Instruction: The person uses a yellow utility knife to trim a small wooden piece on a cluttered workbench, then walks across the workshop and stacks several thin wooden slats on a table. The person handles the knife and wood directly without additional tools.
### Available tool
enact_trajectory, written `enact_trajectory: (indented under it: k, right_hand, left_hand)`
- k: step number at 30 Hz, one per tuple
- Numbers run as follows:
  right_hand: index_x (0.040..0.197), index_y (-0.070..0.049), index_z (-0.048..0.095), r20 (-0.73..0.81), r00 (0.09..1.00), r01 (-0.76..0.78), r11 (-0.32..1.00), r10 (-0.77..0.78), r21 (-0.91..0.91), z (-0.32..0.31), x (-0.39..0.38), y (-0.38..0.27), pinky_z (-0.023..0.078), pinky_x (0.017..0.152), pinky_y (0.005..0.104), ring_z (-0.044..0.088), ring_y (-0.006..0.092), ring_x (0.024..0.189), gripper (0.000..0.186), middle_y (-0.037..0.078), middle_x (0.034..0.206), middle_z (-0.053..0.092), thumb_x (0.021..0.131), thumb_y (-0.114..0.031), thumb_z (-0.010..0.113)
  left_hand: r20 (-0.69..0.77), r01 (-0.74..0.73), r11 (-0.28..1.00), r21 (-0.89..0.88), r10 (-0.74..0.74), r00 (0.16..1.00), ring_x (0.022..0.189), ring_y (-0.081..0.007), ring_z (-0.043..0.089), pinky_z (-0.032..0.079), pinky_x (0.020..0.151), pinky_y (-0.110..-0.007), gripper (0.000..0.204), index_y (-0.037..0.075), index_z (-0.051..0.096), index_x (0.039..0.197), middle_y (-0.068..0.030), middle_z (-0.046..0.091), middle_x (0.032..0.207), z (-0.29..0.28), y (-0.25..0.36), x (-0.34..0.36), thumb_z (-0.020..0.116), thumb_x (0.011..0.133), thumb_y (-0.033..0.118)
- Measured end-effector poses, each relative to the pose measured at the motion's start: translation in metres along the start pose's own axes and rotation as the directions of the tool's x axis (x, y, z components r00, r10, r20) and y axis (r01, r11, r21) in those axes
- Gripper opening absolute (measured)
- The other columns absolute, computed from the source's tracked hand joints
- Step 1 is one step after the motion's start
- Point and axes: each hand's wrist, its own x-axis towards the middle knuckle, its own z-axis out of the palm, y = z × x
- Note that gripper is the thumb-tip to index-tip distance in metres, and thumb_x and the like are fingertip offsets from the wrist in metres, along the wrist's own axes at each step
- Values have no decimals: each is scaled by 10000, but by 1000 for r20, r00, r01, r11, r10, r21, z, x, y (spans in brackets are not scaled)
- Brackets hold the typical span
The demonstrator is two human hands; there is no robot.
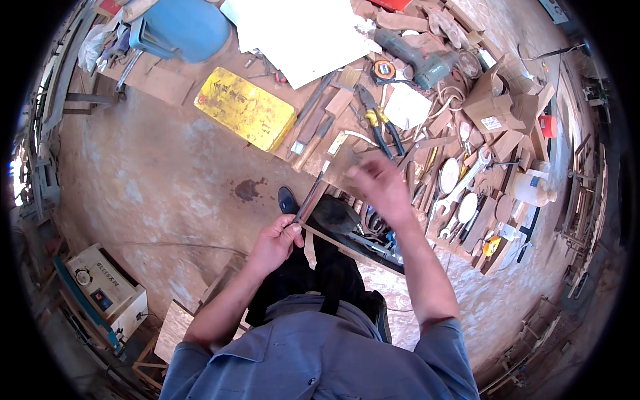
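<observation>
My left hand [277, 240] is closed round the near end of a slim tool that looks like a chisel [312, 200]. Its dark reddish-brown length slants up and away, ending in a bright, narrow tip near the bench edge. My right hand [385, 190] hovers to the right of that tip, above the bench's near edge. Its fingers are partly bent and smeared by motion, so whether they hold anything is unclear. A flat brown piece [342, 171] lies between the tip and my right fingers. Just beyond are pliers [377, 120] with yellow and black handles.
Below the bench edge, an open drawer [353, 241] holds tools. On the bench are a yellow box [245, 110], white paper [300, 37], a tape measure [383, 71], a green power tool [423, 63], a wrench [467, 180] and a cardboard box [500, 100]. A blue container [187, 30] stands far left.
</observation>
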Motion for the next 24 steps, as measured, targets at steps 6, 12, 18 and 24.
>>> enact_trajectory:
  k: [6, 12, 18, 24]
  right_hand:
    - [1082, 18, 583, -153, 930, 93, 615, -335, -783, -17, 54, 41, 371, 1018, 443, 440, 372, 1194, 445, 211, 1285, 473, 795, -286, 734]
    - [1077, 1, 570, -110, 968, 43, 587, -223, -808, -2, 78, 62, 400, 974, 468, 482, 384, 1127, 363, 220, 1250, 491, 830, -237, 690]
    - [1006, 29, 568, -141, 955, 99, 729, -260, -677, -15, 80, 64, 416, 914, 467, 514, 401, 1024, 227, 245, 1104, 543, 903, -173, 578]
    - [968, 17, 547, -193, 957, 180, 965, -217, -191, -24, 11, 27, 443, 679, 368, 534, 250, 762, 172, 120, 887, 519, 936, -151, 562]
  left_hand:
    - [-4, 83, 996, -12, -83, 997, 554, -52, 439, 371, 517, -209, 170, 30, 585, 1013, 6, 575, 690, -5, -29, 30, 491, 1008, 172]
    - [-39, 46, 999, 15, -45, 998, 663, -73, 495, 425, 649, -226, 157, 15, 585, 984, -1, 572, 694, -4, -55, 51, 501, 1001, 146]
    - [-46, 6, 997, 72, -2, 999, 655, -79, 501, 434, 649, -231, 168, 19, 596, 952, -2, 566, 677, -10, -72, 68, 519, 997, 162]
    - [-71, -42, 992, 117, 51, 996, 637, -88, 505, 445, 618, -256, 196, 28, 597, 935, -3, 556, 673, -17, -88, 79, 532, 997, 202]
